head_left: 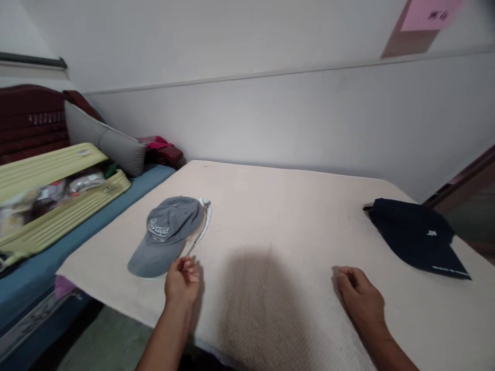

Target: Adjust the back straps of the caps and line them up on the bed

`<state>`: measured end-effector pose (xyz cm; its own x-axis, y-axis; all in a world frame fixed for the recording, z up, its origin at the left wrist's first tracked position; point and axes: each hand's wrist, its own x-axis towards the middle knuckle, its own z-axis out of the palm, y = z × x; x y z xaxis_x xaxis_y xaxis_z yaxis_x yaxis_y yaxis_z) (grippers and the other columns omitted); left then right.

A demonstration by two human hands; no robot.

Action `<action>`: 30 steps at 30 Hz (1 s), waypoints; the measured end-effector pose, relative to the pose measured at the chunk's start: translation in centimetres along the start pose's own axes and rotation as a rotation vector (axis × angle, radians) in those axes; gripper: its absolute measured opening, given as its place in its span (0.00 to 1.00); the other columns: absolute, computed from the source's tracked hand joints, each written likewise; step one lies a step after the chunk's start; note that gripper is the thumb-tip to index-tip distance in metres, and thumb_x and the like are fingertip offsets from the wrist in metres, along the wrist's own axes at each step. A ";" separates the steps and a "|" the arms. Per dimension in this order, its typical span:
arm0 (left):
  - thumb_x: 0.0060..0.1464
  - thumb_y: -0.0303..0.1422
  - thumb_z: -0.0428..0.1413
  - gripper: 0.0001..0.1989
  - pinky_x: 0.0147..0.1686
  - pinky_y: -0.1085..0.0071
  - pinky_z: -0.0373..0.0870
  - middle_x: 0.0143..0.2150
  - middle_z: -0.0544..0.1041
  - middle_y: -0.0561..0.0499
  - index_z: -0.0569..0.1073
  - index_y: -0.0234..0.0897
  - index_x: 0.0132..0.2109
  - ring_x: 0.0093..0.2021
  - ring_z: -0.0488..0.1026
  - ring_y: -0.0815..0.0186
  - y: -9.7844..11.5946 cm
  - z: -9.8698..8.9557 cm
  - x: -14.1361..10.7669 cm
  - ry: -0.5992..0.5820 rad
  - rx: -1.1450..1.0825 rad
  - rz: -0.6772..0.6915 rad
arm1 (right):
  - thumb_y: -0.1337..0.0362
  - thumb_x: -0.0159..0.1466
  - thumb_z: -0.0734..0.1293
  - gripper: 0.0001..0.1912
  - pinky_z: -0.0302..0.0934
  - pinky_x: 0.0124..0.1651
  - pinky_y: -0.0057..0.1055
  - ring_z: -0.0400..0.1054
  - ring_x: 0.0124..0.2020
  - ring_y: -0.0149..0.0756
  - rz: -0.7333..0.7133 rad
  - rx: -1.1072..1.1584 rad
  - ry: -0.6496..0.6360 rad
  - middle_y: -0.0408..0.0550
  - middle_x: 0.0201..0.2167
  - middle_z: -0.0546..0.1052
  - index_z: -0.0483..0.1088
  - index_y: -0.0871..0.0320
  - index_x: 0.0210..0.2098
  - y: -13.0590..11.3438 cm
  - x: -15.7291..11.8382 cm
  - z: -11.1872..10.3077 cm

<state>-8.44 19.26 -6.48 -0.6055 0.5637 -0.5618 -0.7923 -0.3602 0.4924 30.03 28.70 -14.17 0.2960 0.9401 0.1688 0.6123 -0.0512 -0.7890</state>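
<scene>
A grey cap [166, 237] with white "Always" lettering lies on the left part of the cloth-covered table [270, 206], its brim towards the lower left. A pale band [204, 226] shows along its inner edge. Just below that edge is my left hand [182, 281], palm turned partly up, its fingers curled and no object seen in them. Whether the fingertips touch the cap, I cannot tell. My right hand [361, 296] rests near the table, thumb and index finger closed together with nothing visible between them. Farther right lies a dark navy cap [413, 234] with a small white logo, apart from that hand.
On the left, a blue bench or bed [154, 178] bears an opened pale yellow case [73, 206] filled with bagged items. Beside it is a grey cushion [112, 144]. A white wall [270, 118] borders the table's far edge; a pink note [431, 15] hangs there.
</scene>
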 end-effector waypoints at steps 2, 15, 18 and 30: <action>0.54 0.19 0.45 0.10 0.13 0.85 0.58 0.22 0.68 0.55 0.63 0.34 0.28 0.16 0.64 0.78 1.1 -0.8 0.5 0.034 -0.004 0.060 | 0.54 0.56 0.62 0.15 0.62 0.37 0.36 0.72 0.35 0.44 -0.005 -0.090 -0.072 0.49 0.36 0.78 0.71 0.55 0.36 0.0 0.1 0.3; 0.57 0.23 0.52 0.05 0.18 0.82 0.63 0.29 0.76 0.53 0.71 0.32 0.33 0.22 0.70 0.75 3.3 -0.3 1.0 -0.101 0.079 0.320 | 0.55 0.56 0.60 0.14 0.60 0.38 0.37 0.72 0.36 0.46 -0.002 -0.188 -0.090 0.50 0.36 0.79 0.70 0.55 0.36 -0.4 0.5 0.2; 0.55 0.23 0.54 0.04 0.22 0.81 0.66 0.33 0.78 0.52 0.73 0.32 0.35 0.26 0.73 0.74 3.3 0.3 1.1 -0.147 0.106 0.405 | 0.54 0.56 0.60 0.14 0.59 0.37 0.36 0.71 0.35 0.46 -0.005 -0.175 -0.076 0.50 0.35 0.79 0.70 0.55 0.35 -0.2 0.7 0.2; 0.46 0.32 0.61 0.07 0.21 0.73 0.64 0.29 0.78 0.46 0.77 0.32 0.34 0.26 0.71 0.64 -5.3 0.5 -5.1 -0.504 0.564 0.337 | 0.52 0.53 0.70 0.17 0.58 0.29 0.31 0.67 0.24 0.35 0.303 0.828 -0.410 0.51 0.24 0.76 0.73 0.63 0.28 -8.2 -6.0 2.7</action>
<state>-1.15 18.73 -5.88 -0.5911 0.8062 -0.0245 -0.3362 -0.2187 0.9160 21.24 24.43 -10.33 -0.0181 0.9785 -0.2053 -0.2035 -0.2046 -0.9574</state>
